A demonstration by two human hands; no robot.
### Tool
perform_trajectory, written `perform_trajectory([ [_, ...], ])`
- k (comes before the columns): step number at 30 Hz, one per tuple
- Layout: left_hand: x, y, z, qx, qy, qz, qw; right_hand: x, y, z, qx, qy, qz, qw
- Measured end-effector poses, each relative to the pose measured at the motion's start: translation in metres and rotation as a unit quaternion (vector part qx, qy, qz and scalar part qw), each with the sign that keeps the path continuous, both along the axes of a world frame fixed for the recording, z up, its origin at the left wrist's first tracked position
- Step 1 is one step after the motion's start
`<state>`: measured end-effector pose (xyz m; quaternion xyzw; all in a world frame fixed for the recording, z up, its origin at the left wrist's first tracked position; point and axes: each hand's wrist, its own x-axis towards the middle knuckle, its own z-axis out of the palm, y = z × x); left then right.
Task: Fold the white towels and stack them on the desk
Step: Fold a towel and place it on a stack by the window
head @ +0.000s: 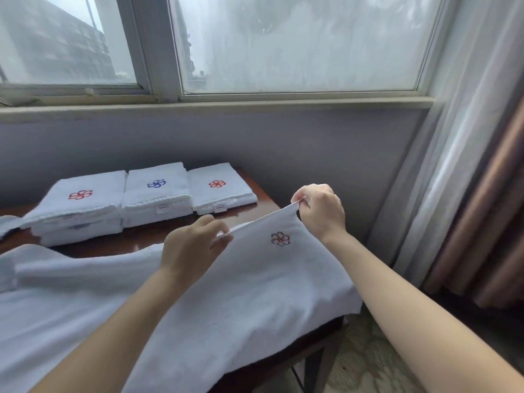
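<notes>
A white towel [255, 279] with a dark embroidered flower lies spread over the near part of the brown desk [136, 239]. Its far edge is lifted off the desk. My left hand [192, 245] pinches that edge near the middle, and my right hand [320, 211] pinches the far right corner higher up. Behind them three stacks of folded white towels stand in a row: a left stack with a red flower [76, 211], a middle stack with a blue flower [156, 194], and a right stack with a red flower [218, 188].
More loose white towel cloth [42, 293] covers the desk's near left. A grey wall and window sill [215, 106] rise just behind the desk. Curtains [467, 180] hang at the right, over patterned floor [363, 358] beside the desk's right edge.
</notes>
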<state>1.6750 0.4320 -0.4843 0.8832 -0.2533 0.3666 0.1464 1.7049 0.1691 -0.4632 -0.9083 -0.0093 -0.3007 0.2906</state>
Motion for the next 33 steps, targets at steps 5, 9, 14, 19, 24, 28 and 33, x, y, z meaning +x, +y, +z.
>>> perform_trajectory([
  [5,-0.018,-0.007,-0.015,0.04,0.079,-0.007,0.996,-0.02,-0.01,-0.013,-0.055,0.022,-0.004,0.998],
  [9,-0.019,-0.011,-0.021,0.079,0.165,0.037,0.982,-0.034,-0.013,-0.027,-0.147,0.122,-0.019,0.981],
  [14,-0.011,-0.023,-0.016,0.05,0.146,0.056,0.987,-0.042,0.007,-0.024,-0.13,0.099,-0.012,0.986],
  [19,-0.002,-0.029,-0.032,0.155,0.284,0.065,0.944,-0.033,0.047,-0.032,-0.043,0.216,0.129,0.967],
  [24,0.008,-0.029,-0.049,0.143,0.307,0.07,0.938,-0.018,0.062,-0.057,-0.199,0.262,0.132,0.935],
  [28,0.022,-0.033,-0.052,0.119,0.293,0.063,0.947,-0.004,0.056,-0.061,-0.204,0.256,0.13,0.936],
  [33,0.027,-0.041,-0.043,-0.014,0.246,0.011,0.969,0.01,0.048,-0.064,-0.202,0.249,0.119,0.94],
])
